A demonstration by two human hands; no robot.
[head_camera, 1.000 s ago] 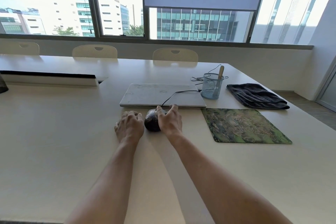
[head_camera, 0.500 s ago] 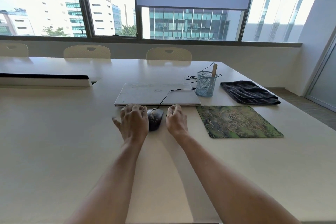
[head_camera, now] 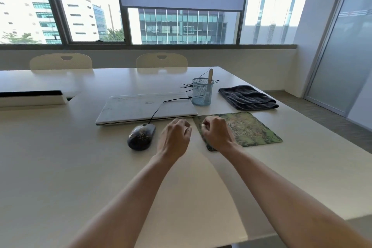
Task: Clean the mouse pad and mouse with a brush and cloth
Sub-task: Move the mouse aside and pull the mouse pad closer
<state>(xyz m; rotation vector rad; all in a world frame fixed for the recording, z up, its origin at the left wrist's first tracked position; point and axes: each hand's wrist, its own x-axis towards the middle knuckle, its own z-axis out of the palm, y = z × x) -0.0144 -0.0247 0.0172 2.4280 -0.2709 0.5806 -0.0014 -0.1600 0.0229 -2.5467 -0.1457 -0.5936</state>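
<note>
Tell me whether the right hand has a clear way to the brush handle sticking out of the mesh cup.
Probably yes. The right hand hovers over the mouse pad, holding nothing, and the brush handle stands above the rim of the mesh cup straight ahead. Only bare pad and table lie between.

A broad, pale cream table (head_camera: 60, 167) carried everything. A closed white laptop (head_camera: 147, 109) lay flat near its middle, and just in front of it sat a dark, glossy wired mouse (head_camera: 141, 136) whose black cable ran back over the lid. A light blue wire-mesh pen cup (head_camera: 202, 94) stood beside the laptop's right corner. A folded dark grey cloth (head_camera: 247, 97) lay further right, and a green patterned mouse pad (head_camera: 253, 129) lay in front of it.
</note>
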